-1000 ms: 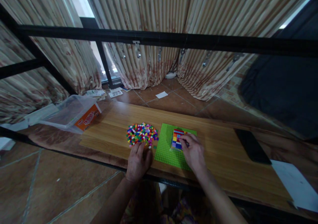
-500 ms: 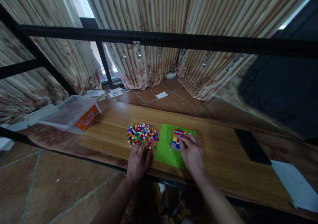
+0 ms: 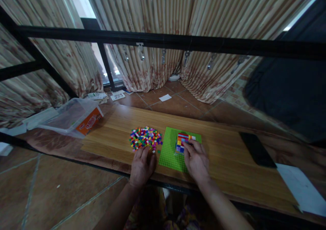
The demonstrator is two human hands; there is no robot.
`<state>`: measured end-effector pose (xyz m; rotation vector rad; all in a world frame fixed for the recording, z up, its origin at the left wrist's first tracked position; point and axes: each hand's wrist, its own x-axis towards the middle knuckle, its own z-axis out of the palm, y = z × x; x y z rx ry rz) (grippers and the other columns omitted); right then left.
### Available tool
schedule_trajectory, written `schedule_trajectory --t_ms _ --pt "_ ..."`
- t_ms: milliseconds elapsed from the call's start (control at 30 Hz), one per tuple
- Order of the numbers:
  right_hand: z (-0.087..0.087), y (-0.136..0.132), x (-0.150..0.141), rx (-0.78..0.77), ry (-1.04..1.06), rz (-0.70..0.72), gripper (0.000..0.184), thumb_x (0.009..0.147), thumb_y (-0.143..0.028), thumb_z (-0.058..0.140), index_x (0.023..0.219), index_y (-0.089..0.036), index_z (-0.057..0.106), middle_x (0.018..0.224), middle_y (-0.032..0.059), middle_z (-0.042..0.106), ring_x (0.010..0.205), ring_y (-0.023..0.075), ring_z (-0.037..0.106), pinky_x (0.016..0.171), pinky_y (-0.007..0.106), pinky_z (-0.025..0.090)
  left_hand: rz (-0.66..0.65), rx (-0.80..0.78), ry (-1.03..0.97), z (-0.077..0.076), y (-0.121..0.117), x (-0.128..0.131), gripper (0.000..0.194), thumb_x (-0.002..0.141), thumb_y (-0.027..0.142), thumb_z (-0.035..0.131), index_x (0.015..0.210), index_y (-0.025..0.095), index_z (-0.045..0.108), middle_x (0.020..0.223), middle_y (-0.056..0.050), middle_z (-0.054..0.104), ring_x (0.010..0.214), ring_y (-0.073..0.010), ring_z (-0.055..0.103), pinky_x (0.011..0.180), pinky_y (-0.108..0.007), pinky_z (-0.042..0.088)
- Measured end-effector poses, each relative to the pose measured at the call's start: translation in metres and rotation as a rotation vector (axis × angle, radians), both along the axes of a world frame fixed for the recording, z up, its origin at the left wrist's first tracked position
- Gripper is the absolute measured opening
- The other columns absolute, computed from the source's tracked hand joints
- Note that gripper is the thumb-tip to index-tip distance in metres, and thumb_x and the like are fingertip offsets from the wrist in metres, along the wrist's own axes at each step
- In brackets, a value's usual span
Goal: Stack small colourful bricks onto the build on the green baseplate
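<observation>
Curtains [image 3: 158,12]: striped beige, reddish lower down
Floor [image 3: 76,186]: brown, tiled
Bar [image 3: 163,40]: black, crossing full width
Window [image 3: 82,2]: bright, upper left

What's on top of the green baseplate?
Multicoloured bricks sit on the green baseplate; the right hand hides part of them and the baseplate's near right corner, so anything there can't be seen.

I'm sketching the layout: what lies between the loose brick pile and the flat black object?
In the head view: the green baseplate bearing a multicoloured brick build, the right hand at the build, then wooden tabletop.
</observation>
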<state>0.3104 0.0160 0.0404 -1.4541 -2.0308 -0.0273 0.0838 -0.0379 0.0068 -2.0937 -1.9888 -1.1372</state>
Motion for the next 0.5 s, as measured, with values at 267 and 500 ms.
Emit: schedule_trajectory --t_ms 267,500 --pt "-0.0011 0.0037 0.0018 -0.03 -0.035 0.016 0.031 0.094 -0.024 0.042 0.109 -0.023 0.069 0.113 0.0093 0.06 0.106 0.0242 0.053 0.089 0.039 0.049 -0.001 0.002 -0.003 -0.0049 -0.0003 -0.0011 0.035 0.087 0.027 0.055 0.12 0.018 0.052 0.11 -0.011 0.061 0.105 -0.0246 0.057 0.093 -0.042 0.05" --pt "-0.0016 -0.0019 0.0037 -0.003 0.134 -0.018 0.033 0.094 -0.029 0.042 0.116 -0.023 0.065 0.113 0.0095 0.062 0.106 0.0229 0.057 0.092 0.04 0.048 -0.008 0.016 0.016 -0.0033 0.0003 -0.0015 0.035 0.086 0.026 0.056 0.12 0.018 0.052 0.109 -0.011 0.061 0.103 -0.0242 0.058 0.093 -0.04 0.049"
